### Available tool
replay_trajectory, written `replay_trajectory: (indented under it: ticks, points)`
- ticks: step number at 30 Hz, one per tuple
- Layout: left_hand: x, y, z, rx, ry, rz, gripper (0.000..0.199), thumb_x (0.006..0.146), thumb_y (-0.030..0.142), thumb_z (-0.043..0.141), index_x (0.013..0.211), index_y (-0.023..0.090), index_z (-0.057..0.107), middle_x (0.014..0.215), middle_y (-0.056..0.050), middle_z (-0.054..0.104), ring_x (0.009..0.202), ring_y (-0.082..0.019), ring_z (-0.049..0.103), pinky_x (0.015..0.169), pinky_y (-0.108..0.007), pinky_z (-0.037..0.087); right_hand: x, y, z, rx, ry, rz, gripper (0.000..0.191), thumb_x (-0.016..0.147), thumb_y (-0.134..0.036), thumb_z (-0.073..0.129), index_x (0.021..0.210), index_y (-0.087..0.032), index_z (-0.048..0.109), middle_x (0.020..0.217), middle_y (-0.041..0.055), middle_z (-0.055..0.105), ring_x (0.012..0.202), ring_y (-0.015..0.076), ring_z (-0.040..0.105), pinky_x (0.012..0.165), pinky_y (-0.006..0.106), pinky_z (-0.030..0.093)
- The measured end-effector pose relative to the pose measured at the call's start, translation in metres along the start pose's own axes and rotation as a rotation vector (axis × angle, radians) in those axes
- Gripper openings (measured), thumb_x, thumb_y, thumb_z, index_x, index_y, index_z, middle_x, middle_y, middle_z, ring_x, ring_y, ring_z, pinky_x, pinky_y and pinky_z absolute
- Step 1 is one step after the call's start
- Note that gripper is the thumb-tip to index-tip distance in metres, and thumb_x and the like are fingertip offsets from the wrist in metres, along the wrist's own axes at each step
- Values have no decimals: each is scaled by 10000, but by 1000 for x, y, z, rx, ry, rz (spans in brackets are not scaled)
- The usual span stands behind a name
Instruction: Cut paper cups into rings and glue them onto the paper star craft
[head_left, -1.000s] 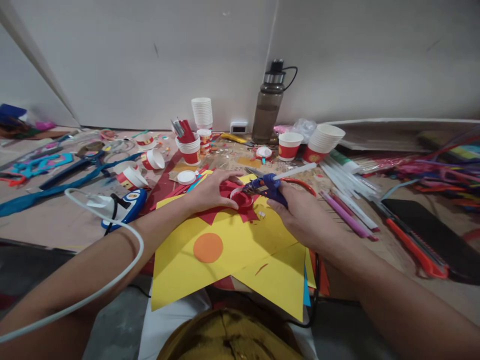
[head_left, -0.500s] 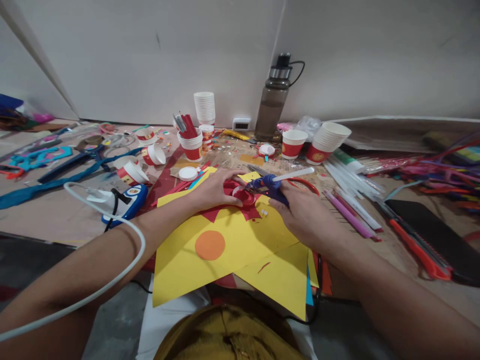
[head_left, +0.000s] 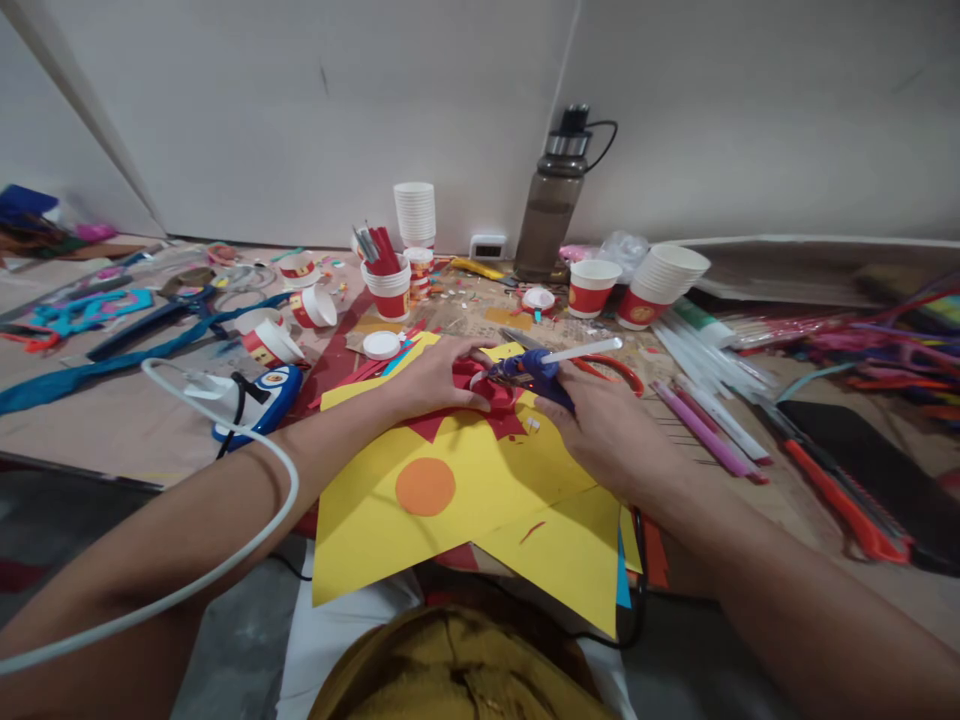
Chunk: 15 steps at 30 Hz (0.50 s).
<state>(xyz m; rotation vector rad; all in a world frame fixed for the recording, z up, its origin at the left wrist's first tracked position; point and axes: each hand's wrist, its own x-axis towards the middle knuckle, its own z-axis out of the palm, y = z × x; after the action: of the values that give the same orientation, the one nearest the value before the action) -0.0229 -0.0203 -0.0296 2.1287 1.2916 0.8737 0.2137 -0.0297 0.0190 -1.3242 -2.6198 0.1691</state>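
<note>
My right hand is wrapped round a blue glue gun with a white glue stick poking out of its back. The gun's nozzle points left, at a red paper piece with pointed edges. My left hand grips the left side of this red piece, thumb in front, with a small white round part between the hands. Beneath them lie overlapping yellow sheets, and an orange paper circle rests on the left one.
Behind stand a cup with red sticks, a dark bottle and stacked paper cups. Orange-handled scissors lie beyond my right hand. Glue sticks and a red cutter are at right. A white cable crosses my left forearm.
The whole view has shifted slightly, so things appear a little further right. Both hands keep nearly the same pose, with the glue gun still at the red piece.
</note>
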Motion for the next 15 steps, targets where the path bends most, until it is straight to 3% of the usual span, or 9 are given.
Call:
replay_trajectory:
  ticks: [15]
  points:
    - [0,5,-2,21,-9,20,787,654,376,795,1344,202,459,1115,-50,700,1133,-220,573,1014,-376,378,-7,-5,-12,-68,19,19,234,937,-292,422,1041,-158,583,1044,126,686,947,257,632,752,335,447]
